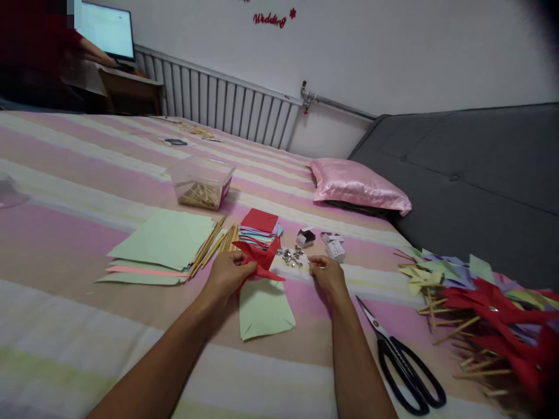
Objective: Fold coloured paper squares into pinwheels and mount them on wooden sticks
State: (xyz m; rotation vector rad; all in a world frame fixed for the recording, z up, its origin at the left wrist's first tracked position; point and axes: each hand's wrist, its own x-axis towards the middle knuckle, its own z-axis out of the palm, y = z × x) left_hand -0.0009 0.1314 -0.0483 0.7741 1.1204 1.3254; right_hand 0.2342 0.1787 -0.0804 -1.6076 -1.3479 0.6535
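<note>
My left hand (227, 272) is closed on a folded red paper pinwheel (262, 259), held just above a cut green paper square (264, 308) on the striped bedspread. My right hand (326, 273) is curled in a pinch beside a small heap of shiny metal pins (292, 256); what its fingertips hold is too small to make out. A stack of coloured paper squares (260, 228) with red on top lies just beyond the pinwheel.
Green and pink sheets (163, 244) and wooden sticks (213, 244) lie left. A clear box of sticks (201, 183) stands behind. Black scissors (404, 366) lie right. Finished pinwheels (489, 308) pile far right. A pink pillow (358, 186), small boxes (334, 247) and a person at a monitor (107, 29).
</note>
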